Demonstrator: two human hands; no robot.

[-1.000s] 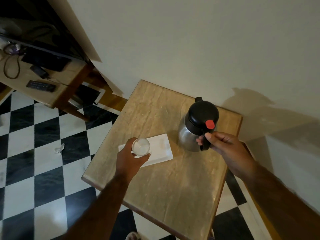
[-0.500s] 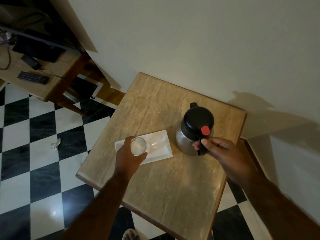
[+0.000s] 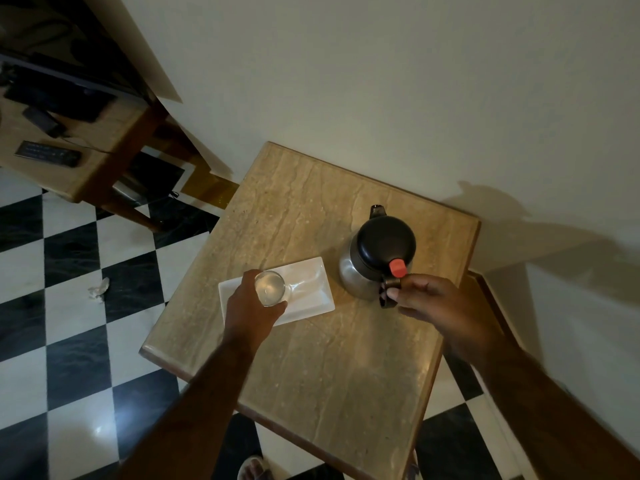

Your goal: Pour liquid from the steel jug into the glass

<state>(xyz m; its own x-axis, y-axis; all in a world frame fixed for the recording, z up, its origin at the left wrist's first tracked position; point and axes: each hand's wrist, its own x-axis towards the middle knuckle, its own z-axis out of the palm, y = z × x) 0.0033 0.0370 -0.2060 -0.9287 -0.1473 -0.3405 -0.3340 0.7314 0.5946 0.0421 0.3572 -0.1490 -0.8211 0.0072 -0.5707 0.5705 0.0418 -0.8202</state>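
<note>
A steel jug (image 3: 360, 271) with a black lid and a red button stands upright on the small stone-topped table (image 3: 329, 358), its spout facing the wall. My right hand (image 3: 436, 310) is closed around the jug's black handle at its near side. A clear glass (image 3: 270, 287) stands on the left end of a white rectangular tray (image 3: 311, 292). My left hand (image 3: 249, 310) wraps the glass from the near left side. Whether the glass holds any liquid cannot be told.
The table stands against a white wall (image 3: 381, 81), with a black-and-white checkered floor (image 3: 69, 323) to the left. A wooden desk (image 3: 86, 161) with a remote and dark devices sits at the far left. A crumpled scrap (image 3: 98, 289) lies on the floor.
The jug has come down to rest upright on the table. Both hands keep their holds, and the view has shifted slightly.
</note>
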